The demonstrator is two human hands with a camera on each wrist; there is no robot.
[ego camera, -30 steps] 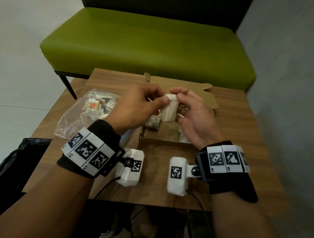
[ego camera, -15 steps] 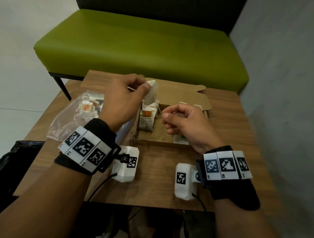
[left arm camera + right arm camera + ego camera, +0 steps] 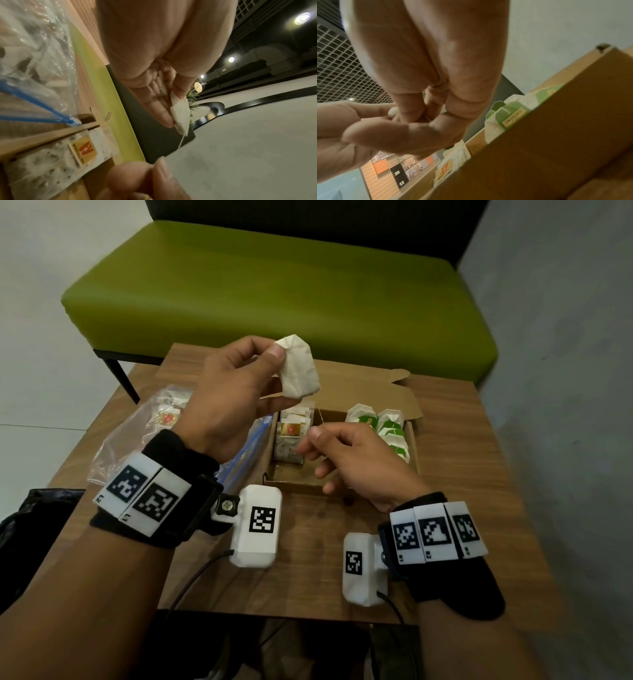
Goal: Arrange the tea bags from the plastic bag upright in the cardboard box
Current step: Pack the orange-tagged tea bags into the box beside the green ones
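My left hand (image 3: 236, 385) pinches a white tea bag (image 3: 298, 371) by its top corner and holds it up above the open cardboard box (image 3: 412, 446). A thin string (image 3: 321, 419) runs down from the bag to my right hand (image 3: 346, 453), which pinches it over the box. The same tea bag (image 3: 181, 116) and string (image 3: 181, 142) show in the left wrist view. Inside the box, tea bags with red-and-yellow tags (image 3: 291, 433) stand at the left and green-tagged ones (image 3: 387, 426) at the right. The clear plastic bag (image 3: 150, 433) with more tea bags lies left of the box.
The box sits on a small wooden table (image 3: 462, 474) with a green bench (image 3: 274, 285) behind it. A black bag (image 3: 30, 529) lies at the table's left near corner. A grey wall (image 3: 565, 371) is close on the right.
My left hand has lifted the tea bag higher above the box. My right hand has drawn away from it and down, and the string now stretches between them.
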